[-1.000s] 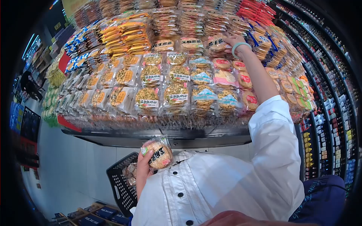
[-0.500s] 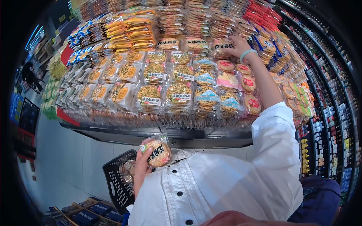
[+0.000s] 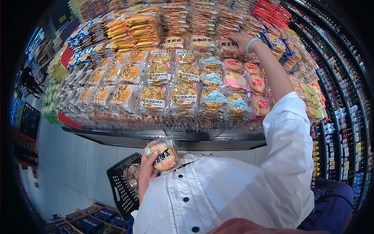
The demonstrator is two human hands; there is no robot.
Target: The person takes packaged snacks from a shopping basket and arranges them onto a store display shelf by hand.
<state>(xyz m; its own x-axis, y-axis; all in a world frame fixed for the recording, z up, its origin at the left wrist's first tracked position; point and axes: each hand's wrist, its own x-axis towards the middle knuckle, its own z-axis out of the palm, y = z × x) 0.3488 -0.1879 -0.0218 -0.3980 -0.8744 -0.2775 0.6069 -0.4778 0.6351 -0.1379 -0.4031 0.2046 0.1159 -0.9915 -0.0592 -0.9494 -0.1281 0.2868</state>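
Between display edge (image 3: 202, 145) and shirt (image 3: 233, 183), the left hand (image 3: 147, 168) holds packaged cookies (image 3: 166, 158).

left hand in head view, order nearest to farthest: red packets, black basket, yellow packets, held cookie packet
1. Held cookie packet, in the left hand
2. Black basket, lower left
3. Yellow packets, upper left
4. Red packets, upper right

Biscuit stand (image 3: 175, 135): before us, packets (image 3: 184, 95) on top.
Basket (image 3: 124, 197): on our left, packages (image 3: 133, 171) inside.
Bottle shelves (image 3: 321, 156): to our right.
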